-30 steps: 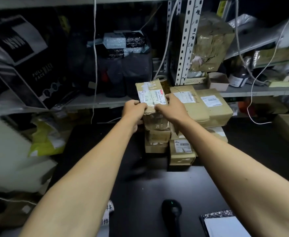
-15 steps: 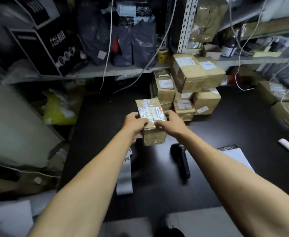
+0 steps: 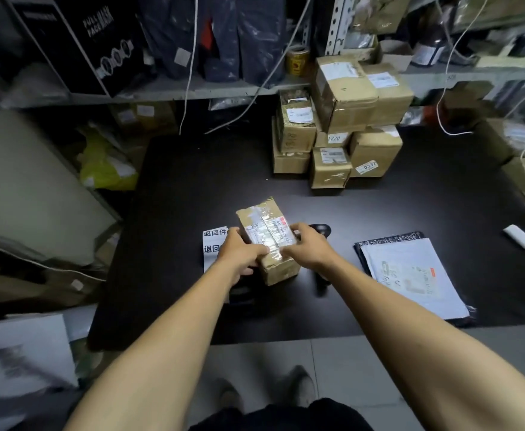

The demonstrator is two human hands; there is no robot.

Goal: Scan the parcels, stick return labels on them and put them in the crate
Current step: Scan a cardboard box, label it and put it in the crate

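Right now both hands' grip (left hand (image 3: 239,253), right hand (image 3: 309,248)) clasps the taped parcel (image 3: 267,241) between them.

The parcel (image 3: 269,241) is brown cardboard with a white label edged in red. The table (image 3: 410,206) is black, and the mailer (image 3: 410,275) on it is pale grey, beside a white label strip (image 3: 213,241) printed black.

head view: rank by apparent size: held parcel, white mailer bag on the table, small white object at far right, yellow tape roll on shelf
1. white mailer bag
2. held parcel, in both hands
3. small white object and yellow tape roll: look alike; the roll sits farther from the camera, so no ranking.
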